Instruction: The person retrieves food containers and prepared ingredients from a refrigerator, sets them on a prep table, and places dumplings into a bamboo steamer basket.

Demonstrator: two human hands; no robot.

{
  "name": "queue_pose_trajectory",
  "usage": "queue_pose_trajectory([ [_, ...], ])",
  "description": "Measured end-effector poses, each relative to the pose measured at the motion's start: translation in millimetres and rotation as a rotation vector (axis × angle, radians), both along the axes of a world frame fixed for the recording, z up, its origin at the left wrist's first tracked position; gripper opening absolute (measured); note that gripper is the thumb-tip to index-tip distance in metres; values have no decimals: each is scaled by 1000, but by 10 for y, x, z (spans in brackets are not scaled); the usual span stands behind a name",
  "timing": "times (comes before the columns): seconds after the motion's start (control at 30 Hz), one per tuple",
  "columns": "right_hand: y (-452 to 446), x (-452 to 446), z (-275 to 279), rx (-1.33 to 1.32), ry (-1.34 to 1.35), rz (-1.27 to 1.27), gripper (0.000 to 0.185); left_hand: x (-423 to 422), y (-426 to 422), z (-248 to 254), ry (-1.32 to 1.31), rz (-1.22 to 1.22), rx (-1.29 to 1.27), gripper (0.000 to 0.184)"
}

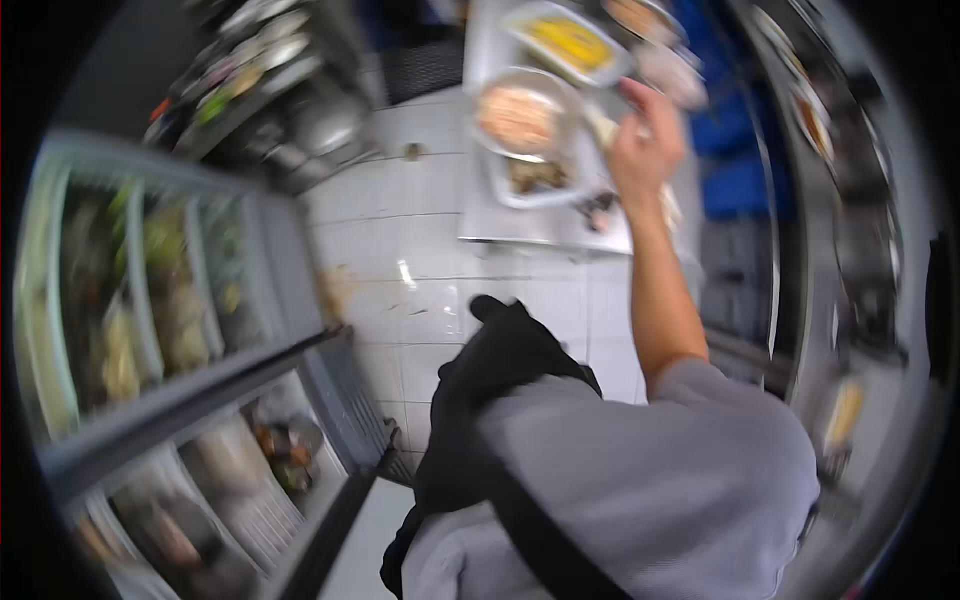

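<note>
My right hand (pixel 646 140) reaches out over the right side of the metal table (pixel 480 218), blurred by motion. Its fingers are bent and apart, and I see nothing held in them. Just beyond the fingertips lies a pale, whitish bundle (pixel 672 76), too blurred to name. Left of the hand stands a round bowl of pinkish-orange shredded food (pixel 518 116). Behind that bowl is a white tray (pixel 612 74) with yellow food (pixel 568 42). A second white tray (pixel 512 196) in front holds dark brownish pieces (pixel 538 175). My left hand is out of view.
Small dark and pink bits (pixel 598 212) lie near the table's front edge. Another bowl (pixel 645 18) sits at the back. An open refrigerator (pixel 290 240) with stocked shelves stands at left. Steel counters (pixel 800 200) run along the right. The floor is white tile (pixel 430 270).
</note>
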State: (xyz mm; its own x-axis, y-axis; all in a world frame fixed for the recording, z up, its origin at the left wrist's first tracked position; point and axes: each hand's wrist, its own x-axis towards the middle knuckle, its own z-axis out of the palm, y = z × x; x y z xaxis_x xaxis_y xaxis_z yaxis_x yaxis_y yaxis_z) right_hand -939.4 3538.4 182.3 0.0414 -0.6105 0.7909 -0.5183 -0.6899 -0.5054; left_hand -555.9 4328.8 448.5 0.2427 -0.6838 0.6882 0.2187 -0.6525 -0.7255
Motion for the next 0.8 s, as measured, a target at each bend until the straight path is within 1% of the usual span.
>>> queue_pose_trajectory([
  [0.03,68,320,197,-42,-30,109,38,3,146,16,7,36,4,74],
  [0.07,290,725,429,1,-160,287,39,11,333,21,17,85,7,72],
  [0.1,465,1110,533,35,-224,466,37,-65,496,6,24,147,3,69],
  [0.13,800,1517,732,98,-266,624,30,-164,529,-42,25,198,-31,67],
  [0.17,1169,1901,926,233,-305,819,26,-309,585,-66,21,258,-81,65],
  [0.2,1592,2269,1098,347,-362,1051,24,-357,431,-59,-27,188,-78,67],
  [0.23,2058,2543,1306,364,-278,1241,24,-345,400,-80,-62,54,-168,66],
  [0.27,2532,2792,1529,253,-164,1426,28,-369,329,-69,-3,-65,-215,65],
  [0.3,3014,3000,1761,70,-138,1566,31,-366,286,-57,0,-115,-216,71],
  [0.33,3471,3194,1972,-120,-111,1674,35,-382,238,-47,10,-82,-229,73],
  [0.37,3904,3433,2079,-232,-160,1803,48,-387,192,-48,25,-60,-244,75],
  [0.43,4723,3738,2361,-580,-203,1824,56,-470,156,-36,18,-50,-261,78],
  [0.5,5362,4167,2527,-883,-293,1646,60,-475,176,-56,-4,-36,-281,80],
  [0.53,5573,4369,2565,-903,-304,1662,60,-474,206,-71,8,-45,-266,83],
  [0.57,5770,4535,2619,-929,-330,1625,55,-462,231,-73,19,-55,-248,86],
  [0.6,5915,4661,2640,-953,-356,1587,51,-458,218,-72,2,-38,-256,86],
  [0.63,5959,4711,2686,-969,-369,1600,51,-487,175,-50,28,-15,-288,86],
  [0.7,5926,4833,2760,-961,-294,1734,46,-611,214,2,44,20,-324,87],
  [0.8,5905,4845,2846,-1013,-369,1718,41,-930,244,16,98,178,-569,88],
])
